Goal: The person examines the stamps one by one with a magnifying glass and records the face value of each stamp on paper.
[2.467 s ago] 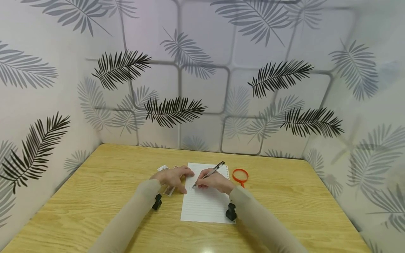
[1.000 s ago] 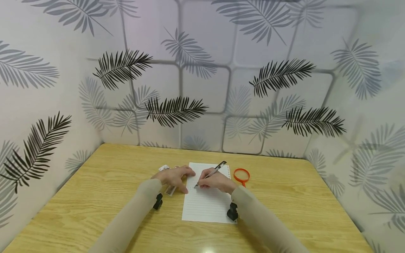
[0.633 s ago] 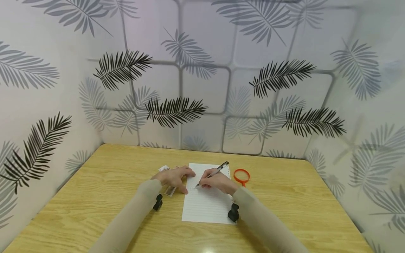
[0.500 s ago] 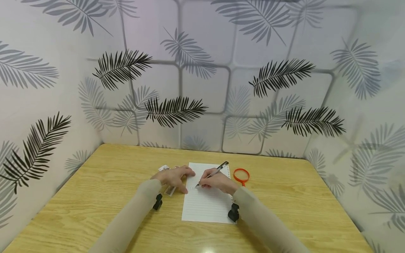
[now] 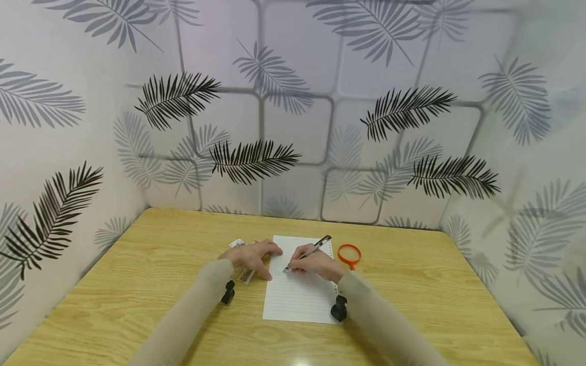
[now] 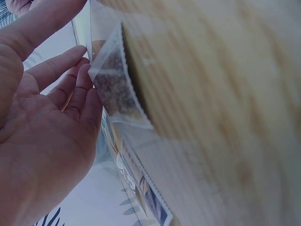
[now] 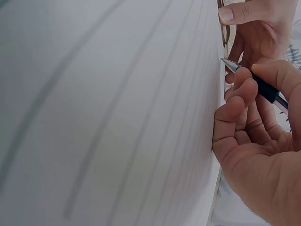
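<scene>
A sheet of lined paper (image 5: 297, 300) lies on the table in front of the person. The right hand (image 5: 313, 263) pinches a pen (image 5: 316, 246), its tip down on the paper beside a short row of faint writing. In the right wrist view the pen's metal tip (image 7: 230, 64) meets the sheet. The left hand (image 5: 249, 256) rests with spread fingers at the paper's left edge. Partly under and beside it lie several small pictures with toothed edges, like postage stamps (image 6: 115, 82); the hand covers some of them in the head view.
A red magnifying glass (image 5: 339, 251) lies right of the paper, its handle toward the right forearm. Wood-grain table (image 5: 137, 284) extends on both sides. A leaf-patterned wall covering (image 5: 293, 117) stands behind the table and along both sides.
The right hand and pen have shifted slightly right along the line, and more faint marks show left of the tip. The left hand keeps its place on the paper.
</scene>
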Demonstrator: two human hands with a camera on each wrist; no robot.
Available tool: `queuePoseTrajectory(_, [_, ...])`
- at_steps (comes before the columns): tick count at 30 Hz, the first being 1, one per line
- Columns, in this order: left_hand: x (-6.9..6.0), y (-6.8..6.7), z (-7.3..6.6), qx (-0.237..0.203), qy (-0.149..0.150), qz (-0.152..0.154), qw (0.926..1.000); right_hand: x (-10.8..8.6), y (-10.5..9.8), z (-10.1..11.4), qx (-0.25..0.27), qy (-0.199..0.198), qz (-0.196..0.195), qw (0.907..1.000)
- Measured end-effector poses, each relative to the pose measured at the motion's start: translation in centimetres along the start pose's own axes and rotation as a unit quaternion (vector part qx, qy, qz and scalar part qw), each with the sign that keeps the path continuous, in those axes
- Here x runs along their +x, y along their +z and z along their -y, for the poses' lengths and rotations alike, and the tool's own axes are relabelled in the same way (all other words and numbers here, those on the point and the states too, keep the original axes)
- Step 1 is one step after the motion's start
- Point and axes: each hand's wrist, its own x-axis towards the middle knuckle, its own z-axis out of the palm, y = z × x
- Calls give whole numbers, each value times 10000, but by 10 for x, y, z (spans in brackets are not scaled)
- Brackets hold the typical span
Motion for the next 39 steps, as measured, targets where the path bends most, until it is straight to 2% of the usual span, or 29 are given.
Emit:
queuePoseTrajectory(12, [0, -1, -2, 131, 96, -7, 9999, -2, 1, 5, -61, 113, -100, 9999])
queuePoseTrajectory(25, [0, 0, 1, 72, 68, -43, 9999, 3, 1, 3, -220, 116, 70, 9997])
queuePoseTrajectory(39, [-1, 0, 1, 12, 141, 4, 9999, 0, 2, 2, -143, 161, -45, 9998])
